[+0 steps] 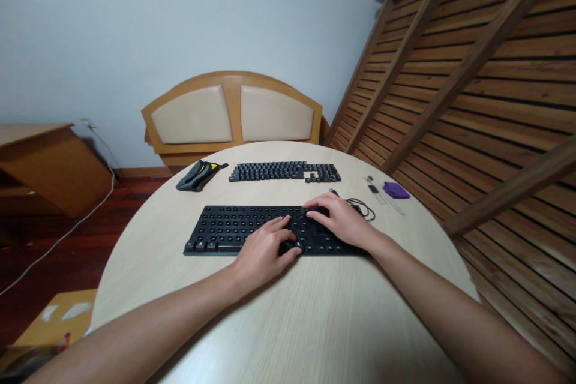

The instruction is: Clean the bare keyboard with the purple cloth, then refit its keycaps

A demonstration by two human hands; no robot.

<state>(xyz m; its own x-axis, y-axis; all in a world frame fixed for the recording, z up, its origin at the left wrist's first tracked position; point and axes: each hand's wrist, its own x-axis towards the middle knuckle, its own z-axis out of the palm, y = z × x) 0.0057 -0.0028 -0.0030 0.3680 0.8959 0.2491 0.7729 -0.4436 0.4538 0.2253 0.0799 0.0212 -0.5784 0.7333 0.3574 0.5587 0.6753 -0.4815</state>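
A black keyboard (225, 228) lies across the table in front of me, most of its key positions bare, with a few keycaps (200, 246) on its front left row. My left hand (269, 246) rests on the keyboard right of its middle, fingers spread and apart, the thumb by the front edge. At the back edge, my right hand (341, 217) has thumb and forefinger close together over the keys; anything between them is too small to make out. The hand and forearm cover part of the right side. Behind, loose black keycaps (270, 171) lie arranged in rows like a keyboard layout.
A coiled black cable (366, 210) lies behind my right hand. Further right are a purple cloth (396, 190) and thin wire tools (386, 197). A black and yellow pouch (200, 175) sits at the back left of the round table (148, 240). Wooden slats (495, 90) rise at right.
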